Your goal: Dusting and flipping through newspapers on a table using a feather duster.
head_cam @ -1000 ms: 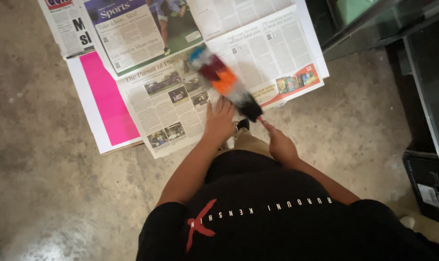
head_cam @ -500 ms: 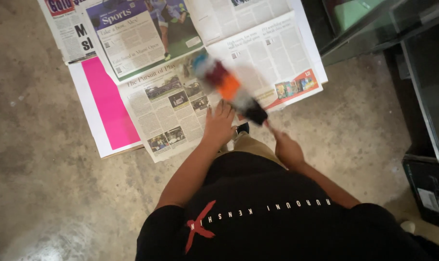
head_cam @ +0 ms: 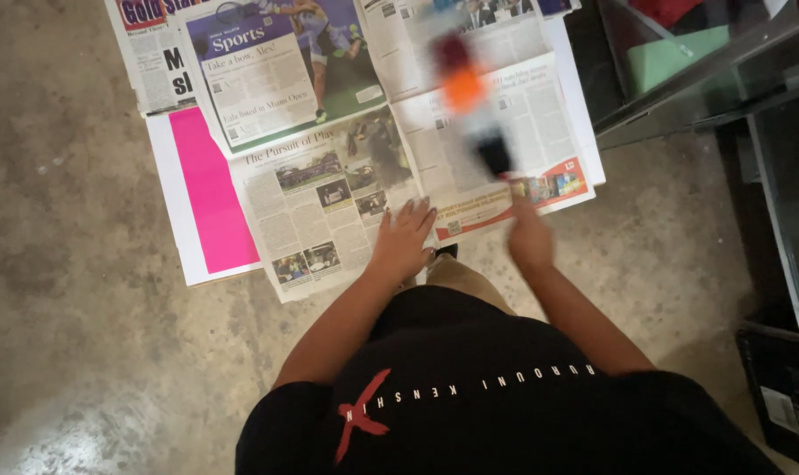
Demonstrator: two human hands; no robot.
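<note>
Head view: newspaper sheets [head_cam: 329,167] cover the concrete floor [head_cam: 91,290], their near edge just ahead of the person's knee; bare floor lies open to the left, while a glass cabinet [head_cam: 707,79] crowds the right. The left hand [head_cam: 404,239] rests flat, fingers spread, on the paper's near edge. The right hand [head_cam: 529,239] is clenched around a long object [head_cam: 470,105] with dark, orange and black bands, held above the sheets. Motion blur hides what the object is.

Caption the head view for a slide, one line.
Left hand flat on spread newspapers on a concrete floor; right hand grips a blurred, multicoloured can-shaped object.
</note>
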